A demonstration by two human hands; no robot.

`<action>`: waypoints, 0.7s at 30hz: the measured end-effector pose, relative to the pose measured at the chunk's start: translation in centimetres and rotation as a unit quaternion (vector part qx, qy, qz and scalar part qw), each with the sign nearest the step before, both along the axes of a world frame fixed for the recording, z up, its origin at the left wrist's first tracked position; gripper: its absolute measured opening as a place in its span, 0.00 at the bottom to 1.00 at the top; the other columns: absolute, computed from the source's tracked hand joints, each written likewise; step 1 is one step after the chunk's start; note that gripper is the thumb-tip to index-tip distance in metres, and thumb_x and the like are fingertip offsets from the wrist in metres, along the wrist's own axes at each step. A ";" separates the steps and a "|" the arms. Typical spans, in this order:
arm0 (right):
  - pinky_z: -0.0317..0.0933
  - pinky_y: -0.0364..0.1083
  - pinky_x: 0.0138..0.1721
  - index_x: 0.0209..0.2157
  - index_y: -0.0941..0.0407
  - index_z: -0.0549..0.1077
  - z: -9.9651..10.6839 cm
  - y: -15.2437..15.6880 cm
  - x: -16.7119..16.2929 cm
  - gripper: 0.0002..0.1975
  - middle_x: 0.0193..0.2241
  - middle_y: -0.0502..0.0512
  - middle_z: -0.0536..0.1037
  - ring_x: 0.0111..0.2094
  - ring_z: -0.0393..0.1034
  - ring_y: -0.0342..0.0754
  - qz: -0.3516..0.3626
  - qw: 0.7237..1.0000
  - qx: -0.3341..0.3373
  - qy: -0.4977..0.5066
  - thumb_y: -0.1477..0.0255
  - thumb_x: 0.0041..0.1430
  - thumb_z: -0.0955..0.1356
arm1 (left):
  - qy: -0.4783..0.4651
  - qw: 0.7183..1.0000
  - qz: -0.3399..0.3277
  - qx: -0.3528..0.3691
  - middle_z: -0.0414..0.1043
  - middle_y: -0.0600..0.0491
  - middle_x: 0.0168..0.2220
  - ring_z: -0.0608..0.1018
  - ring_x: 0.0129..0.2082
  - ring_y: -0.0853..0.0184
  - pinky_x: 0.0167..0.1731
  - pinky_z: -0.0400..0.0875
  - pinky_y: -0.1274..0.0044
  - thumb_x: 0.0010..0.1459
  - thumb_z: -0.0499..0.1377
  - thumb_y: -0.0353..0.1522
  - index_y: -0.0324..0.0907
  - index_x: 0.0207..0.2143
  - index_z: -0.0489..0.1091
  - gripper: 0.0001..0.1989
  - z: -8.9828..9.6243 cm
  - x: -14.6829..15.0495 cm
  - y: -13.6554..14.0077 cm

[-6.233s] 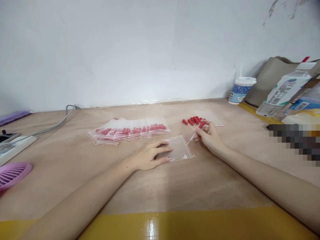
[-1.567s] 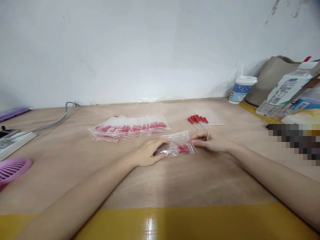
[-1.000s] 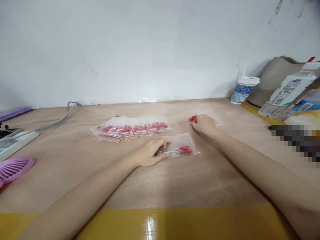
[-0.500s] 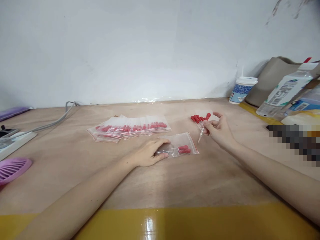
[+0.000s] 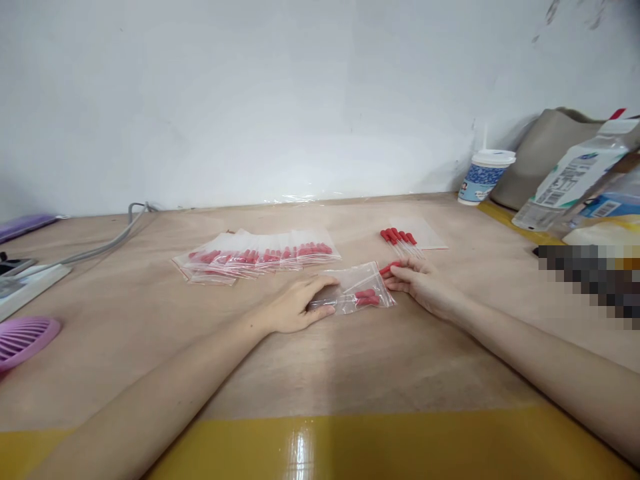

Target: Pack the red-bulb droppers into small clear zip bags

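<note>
A small clear zip bag [image 5: 356, 288] with red-bulbed droppers inside lies on the wooden table [image 5: 320, 360]. My left hand [image 5: 295, 305] presses flat on the bag's left end. My right hand [image 5: 419, 281] is at the bag's open right end, pinching a red-bulbed dropper [image 5: 389, 268] whose tip points into the bag. Several loose droppers [image 5: 399, 239] lie just beyond my right hand, on flat empty bags [image 5: 425, 233]. A fanned row of filled bags [image 5: 260, 255] lies behind my left hand.
A lidded paper cup [image 5: 484, 176], a grey bag [image 5: 543, 155] and a plastic bottle [image 5: 570, 175] stand at the back right. A purple fan [image 5: 23, 339], a power strip [image 5: 30, 283] and its cable [image 5: 107, 243] sit at the left. Yellow tape [image 5: 350, 443] lines the near edge.
My right hand reached to the loose droppers, picked one up and brought it back to the bag's opening. My left hand stayed on the bag.
</note>
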State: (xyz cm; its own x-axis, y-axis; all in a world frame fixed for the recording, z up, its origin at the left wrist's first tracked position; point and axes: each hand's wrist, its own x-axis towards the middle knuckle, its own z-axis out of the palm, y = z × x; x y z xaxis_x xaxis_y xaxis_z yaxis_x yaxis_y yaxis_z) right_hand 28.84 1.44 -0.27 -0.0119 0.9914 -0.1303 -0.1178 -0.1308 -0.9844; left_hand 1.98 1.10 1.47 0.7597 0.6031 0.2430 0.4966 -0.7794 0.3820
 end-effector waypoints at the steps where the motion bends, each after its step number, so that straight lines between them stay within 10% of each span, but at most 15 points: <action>1: 0.66 0.41 0.28 0.29 0.57 0.67 0.0 0.1 0.4 0.05 0.24 0.50 0.73 0.23 0.68 0.39 0.033 0.999 0.004 -0.040 0.73 0.50 0.69 | 0.000 1.000 0.000 -0.001 0.65 0.47 0.54 0.69 0.52 0.60 0.51 0.64 0.67 0.60 0.53 0.38 0.42 0.55 0.57 0.22 0.0 0.0 0.0; 5: 0.56 0.40 0.19 0.33 0.58 0.73 0.1 0.6 1.6 0.13 0.19 0.47 0.70 0.18 0.59 0.38 0.148 0.964 0.076 -0.205 0.64 0.47 0.71 | -0.002 1.000 -0.002 -0.003 0.64 0.47 0.54 0.69 0.52 0.60 0.51 0.64 0.67 0.60 0.53 0.38 0.44 0.55 0.56 0.21 0.0 0.0 0.0; 11: 0.63 0.49 0.39 0.36 0.53 0.77 0.0 1.4 2.0 0.15 0.33 0.53 0.77 0.37 0.69 0.49 0.202 0.903 0.226 -0.305 0.60 0.52 0.66 | -0.002 1.000 -0.003 0.000 0.65 0.47 0.53 0.70 0.51 0.59 0.50 0.65 0.66 0.60 0.53 0.38 0.44 0.56 0.56 0.22 -0.2 0.0 0.0; 21: 0.60 0.44 0.29 0.27 0.56 0.75 -0.8 1.5 0.5 0.13 0.30 0.53 0.73 0.29 0.66 0.44 0.137 0.914 0.268 -0.271 0.59 0.48 0.68 | -0.010 1.000 -0.009 0.009 0.66 0.47 0.52 0.71 0.50 0.60 0.49 0.66 0.66 0.60 0.54 0.37 0.43 0.55 0.56 0.22 -0.3 0.0 0.2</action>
State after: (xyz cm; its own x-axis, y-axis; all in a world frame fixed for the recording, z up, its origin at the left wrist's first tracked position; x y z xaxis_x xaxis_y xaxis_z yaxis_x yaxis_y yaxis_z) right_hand 29.29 2.97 -1.05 -0.3469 0.8843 0.3125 0.3712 0.4354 -0.8202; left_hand 1.94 1.28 1.20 0.7652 0.5849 0.2689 0.4748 -0.7949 0.3778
